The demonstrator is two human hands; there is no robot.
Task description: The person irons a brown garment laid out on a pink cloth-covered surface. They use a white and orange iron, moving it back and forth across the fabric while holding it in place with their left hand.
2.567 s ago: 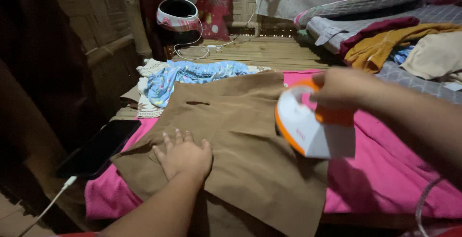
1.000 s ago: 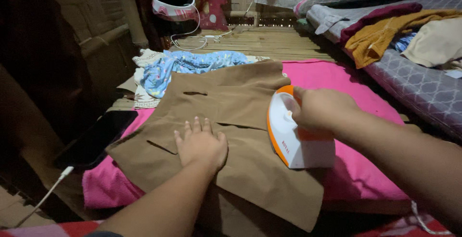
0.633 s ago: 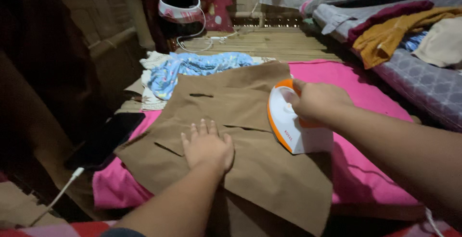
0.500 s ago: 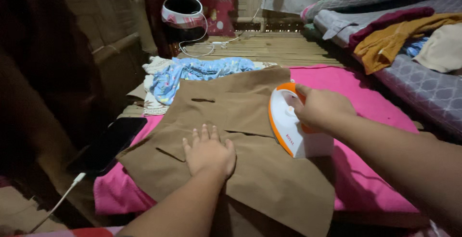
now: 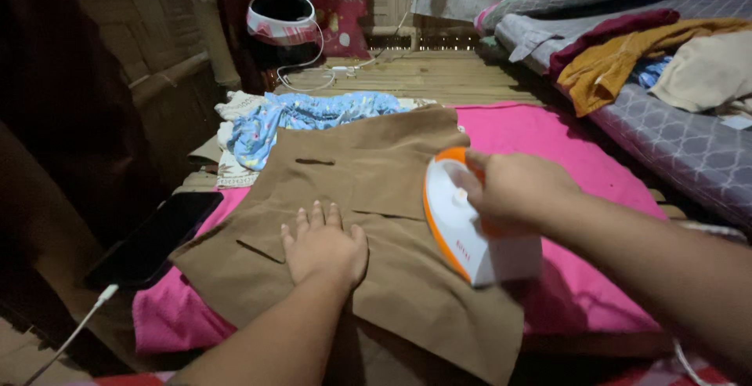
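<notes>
A brown garment [image 5: 368, 182] lies spread over a pink towel [image 5: 564, 143] on the floor. My left hand [image 5: 323, 245] presses flat on the garment's near part, fingers apart. My right hand [image 5: 513, 190] grips the handle of a white and orange clothes iron [image 5: 462, 233], whose sole rests on the garment's right edge and the pink towel.
A black phone [image 5: 153, 237] on a white cable lies at the left. Blue patterned cloth [image 5: 313, 115] is bunched beyond the garment. A round dark device [image 5: 280, 18] with a cord stands at the back. Folded clothes [image 5: 627, 61] pile on a grey mattress at the right.
The iron came down from the air onto the garment's right side and has since slid slightly towards me. My left hand shifted right on the cloth, still flat.
</notes>
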